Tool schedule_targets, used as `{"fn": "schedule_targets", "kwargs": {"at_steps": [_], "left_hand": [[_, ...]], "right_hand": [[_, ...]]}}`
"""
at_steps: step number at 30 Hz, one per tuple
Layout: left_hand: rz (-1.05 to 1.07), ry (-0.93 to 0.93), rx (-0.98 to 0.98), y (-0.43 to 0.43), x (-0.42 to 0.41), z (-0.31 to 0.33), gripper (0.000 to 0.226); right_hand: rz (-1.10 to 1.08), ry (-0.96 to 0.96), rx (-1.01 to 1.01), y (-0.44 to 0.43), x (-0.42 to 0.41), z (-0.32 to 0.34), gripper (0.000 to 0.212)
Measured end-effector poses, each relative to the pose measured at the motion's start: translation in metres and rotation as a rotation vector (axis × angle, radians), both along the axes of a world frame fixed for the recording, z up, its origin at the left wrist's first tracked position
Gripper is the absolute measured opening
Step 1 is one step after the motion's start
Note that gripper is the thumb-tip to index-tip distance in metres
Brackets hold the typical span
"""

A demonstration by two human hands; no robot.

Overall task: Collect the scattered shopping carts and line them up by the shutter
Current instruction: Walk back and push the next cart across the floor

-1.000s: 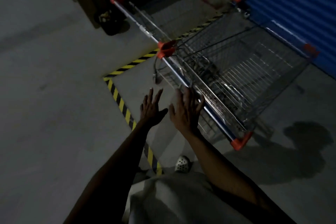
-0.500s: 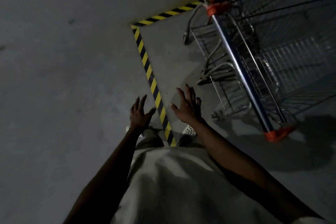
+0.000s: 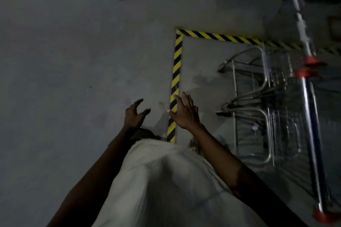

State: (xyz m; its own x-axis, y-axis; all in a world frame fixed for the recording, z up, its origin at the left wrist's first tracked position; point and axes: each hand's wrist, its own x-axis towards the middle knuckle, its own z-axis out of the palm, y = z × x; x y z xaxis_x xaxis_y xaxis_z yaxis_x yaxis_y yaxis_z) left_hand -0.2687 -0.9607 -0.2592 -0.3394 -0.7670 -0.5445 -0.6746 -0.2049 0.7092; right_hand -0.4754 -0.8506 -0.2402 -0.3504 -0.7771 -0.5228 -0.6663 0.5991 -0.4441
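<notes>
Both hands empty and spread, left hand (image 3: 134, 117) and right hand (image 3: 185, 114), a person stands beside nested shopping carts (image 3: 287, 108) at three o'clock inside hazard tape (image 3: 176, 72); unattended, they could roll.

Shopping carts (image 3: 287, 108) stand right of floor tape (image 3: 176, 72)
</notes>
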Motion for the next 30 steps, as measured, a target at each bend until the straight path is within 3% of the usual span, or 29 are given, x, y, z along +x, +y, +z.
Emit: {"fn": "schedule_targets", "kwargs": {"at_steps": [7, 17, 20, 23, 25, 30], "left_hand": [[0.3, 0.049, 0.025, -0.126, 0.107, 0.029, 0.042], [0.892, 0.221, 0.089, -0.21, 0.217, 0.037, 0.021], [1.045, 0.258, 0.113, -0.248, 0.243, 0.033, 0.017], [1.229, 0.287, 0.12, -0.304, 0.277, 0.031, 0.016], [1.373, 0.316, 0.122, -0.348, 0.299, 0.037, 0.017], [1.656, 0.451, 0.032, -0.455, 0.343, 0.062, 0.024]], "right_hand": [[0.167, -0.021, -0.023, -0.165, 0.088, 0.007, 0.07], [0.399, -0.164, -0.104, -0.364, 0.195, 0.005, 0.061], [0.322, -0.354, -0.063, -0.438, 0.234, -0.012, 0.052], [0.106, -0.703, 0.152, -0.523, 0.276, -0.007, 0.033], [0.084, -0.87, 0.311, -0.589, 0.295, 0.009, 0.024], [0.187, -1.021, 0.398, -0.747, 0.347, 0.049, 0.036]]}}
